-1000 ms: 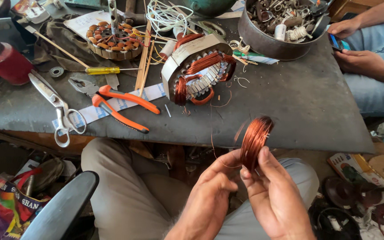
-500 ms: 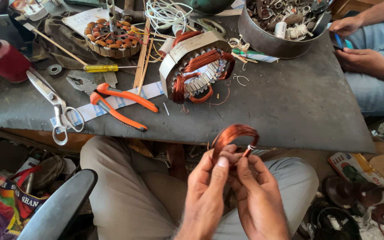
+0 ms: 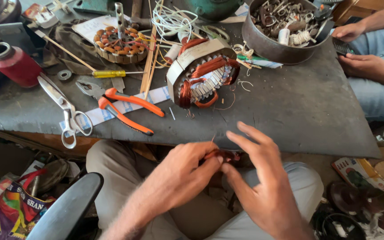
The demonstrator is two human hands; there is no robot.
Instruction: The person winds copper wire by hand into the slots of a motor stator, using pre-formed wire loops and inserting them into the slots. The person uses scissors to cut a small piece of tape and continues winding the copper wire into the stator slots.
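**Copper coil pinched between your hands, just below the bench edge**

On the far left of the bench (image 3: 290, 111) stands a red can (image 3: 16, 66). Next come the scissors (image 3: 65, 111), then the orange-handled pliers (image 3: 127, 109). Your left hand (image 3: 178, 178) hangs over your lap, thumb and fingers closed on the copper coil (image 3: 221, 155), which shows only as a small dark red bunch at your fingertips. The coil sits between both hands, in front of the bench edge and below the motor stator (image 3: 201, 73). Your right hand (image 3: 263, 186) touches the coil with its thumb; its other fingers are spread wide and hold nothing. A metal bowl (image 3: 263, 42) of parts stands far right.
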